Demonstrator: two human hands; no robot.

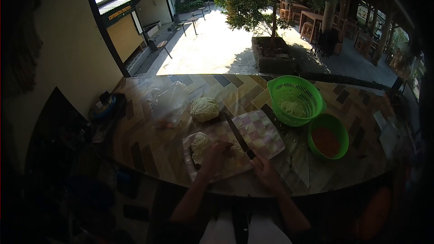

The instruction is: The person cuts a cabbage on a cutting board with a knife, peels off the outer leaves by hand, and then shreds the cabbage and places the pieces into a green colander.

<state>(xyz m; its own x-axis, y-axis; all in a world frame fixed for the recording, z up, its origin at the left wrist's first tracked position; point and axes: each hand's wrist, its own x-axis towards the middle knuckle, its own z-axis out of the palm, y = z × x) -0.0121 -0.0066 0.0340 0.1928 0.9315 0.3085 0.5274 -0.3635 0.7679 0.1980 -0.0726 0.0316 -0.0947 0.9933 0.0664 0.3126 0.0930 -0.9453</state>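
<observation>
My right hand is wrapped round the handle of a long knife, its blade pointing away over a checkered cutting board. My left hand is over the left half of the board, beside a cut piece of cabbage; its fingers look bent, but shadow hides whether they hold anything. Small pale shreds lie on the board between my hands. A larger cabbage sits just beyond the board's far edge.
A green colander with pale shreds and a green bowl with orange-brown contents stand to the right. A clear plastic bag lies at the left. Beyond the patterned table is a potted tree.
</observation>
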